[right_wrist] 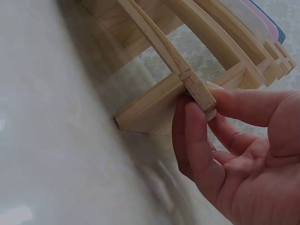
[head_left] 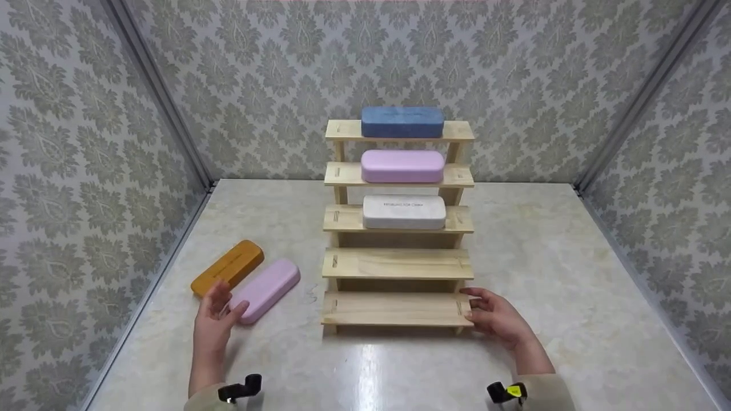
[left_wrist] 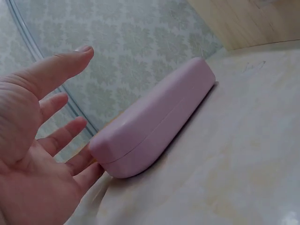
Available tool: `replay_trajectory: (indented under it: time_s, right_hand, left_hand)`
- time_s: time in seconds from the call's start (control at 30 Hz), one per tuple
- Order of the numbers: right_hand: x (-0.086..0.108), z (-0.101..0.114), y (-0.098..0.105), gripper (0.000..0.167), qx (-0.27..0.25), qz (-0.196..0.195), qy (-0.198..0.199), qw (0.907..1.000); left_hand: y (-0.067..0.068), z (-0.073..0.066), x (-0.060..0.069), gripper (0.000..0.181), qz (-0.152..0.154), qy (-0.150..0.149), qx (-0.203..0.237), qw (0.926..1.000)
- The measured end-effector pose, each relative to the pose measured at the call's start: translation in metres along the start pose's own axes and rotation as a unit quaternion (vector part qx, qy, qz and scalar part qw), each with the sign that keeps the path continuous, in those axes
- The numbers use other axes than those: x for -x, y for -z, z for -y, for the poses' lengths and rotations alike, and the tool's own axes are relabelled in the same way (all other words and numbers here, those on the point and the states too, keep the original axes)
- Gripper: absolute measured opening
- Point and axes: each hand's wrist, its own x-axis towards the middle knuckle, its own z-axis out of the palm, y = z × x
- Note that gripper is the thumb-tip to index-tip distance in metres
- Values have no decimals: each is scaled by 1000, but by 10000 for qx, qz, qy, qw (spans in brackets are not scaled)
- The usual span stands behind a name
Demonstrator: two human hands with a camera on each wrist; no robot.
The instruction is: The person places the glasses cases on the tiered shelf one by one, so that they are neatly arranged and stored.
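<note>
My left hand (head_left: 214, 319) is at the near end of a pink glasses case (head_left: 268, 291) lying on the table. In the left wrist view the thumb stands away from this case (left_wrist: 154, 122), with the fingertips at its near end; whether they touch is hard to tell. An orange-brown glasses case (head_left: 228, 267) lies just left of the pink one. My right hand (head_left: 499, 317) pinches the right end of the lowest board of a stepped wooden rack (head_left: 394, 308), thumb above and fingers below, as the right wrist view shows at the board's end (right_wrist: 199, 91).
On the rack's upper steps sit a blue glasses case (head_left: 402, 123), a second pink case (head_left: 402, 166) and a white one (head_left: 404, 212). The two lower steps are bare wood. Patterned wall panels (head_left: 274, 103) enclose the marbled table (head_left: 531, 245) at the back and sides.
</note>
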Motion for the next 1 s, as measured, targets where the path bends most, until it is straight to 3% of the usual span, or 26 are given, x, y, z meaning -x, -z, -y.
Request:
replay_trajectory:
  time_s: [0.23, 0.4, 0.6, 0.8, 1.0]
  right_hand:
    - [-1, 0, -2, 74, 86, -95, -78, 9999]
    - [0, 0, -1, 73, 117, -110, -52, 9999]
    - [0, -1, -1, 73, 94, -216, -119, 9997]
    - [-1, -1, -1, 73, 87, -228, -117, 9996]
    - [0, -2, 0, 73, 17, -69, -12, 10000]
  left_hand:
    - [-2, 6, -5, 101, 338, 195, -507, 9980]
    - [-1, 10, -6, 113, 690, 279, -1057, 9916]
    - [-4, 10, -7, 116, 799, 294, -1614, 9832]
    - [-10, 13, -4, 114, 658, 366, -1438, 9867]
    - [-12, 16, 0, 114, 376, 172, -1166, 9923]
